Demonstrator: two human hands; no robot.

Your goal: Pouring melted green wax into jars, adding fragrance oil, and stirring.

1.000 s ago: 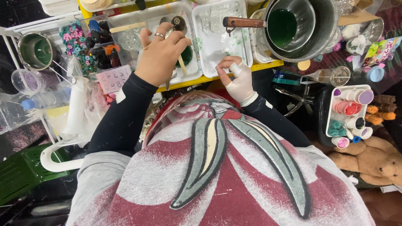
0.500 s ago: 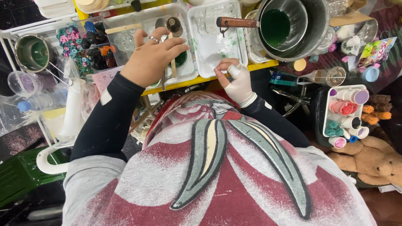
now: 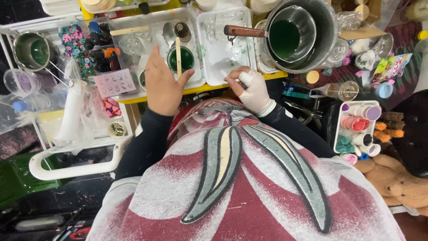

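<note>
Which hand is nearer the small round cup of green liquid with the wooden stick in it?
Left. The left hand lies right beside the small round cup of green liquid, thumb at its rim. The gloved right hand sits apart to the cup's right, gripping a small white object.

On the worktop [image 3: 209,87], a clear plastic tray [image 3: 156,27] sits left of a white plastic tray [image 3: 223,49]. In the clear tray stands a small round cup of green liquid [image 3: 180,59], with a flat wooden stick [image 3: 178,56] resting in it. The left hand [image 3: 162,82] lies just left of that cup. The right hand [image 3: 252,89] is at the near edge of the white tray. Right of the white tray, a steel saucepan with a wooden handle [image 3: 290,35] sits inside a larger metal pot [image 3: 327,27].
</note>
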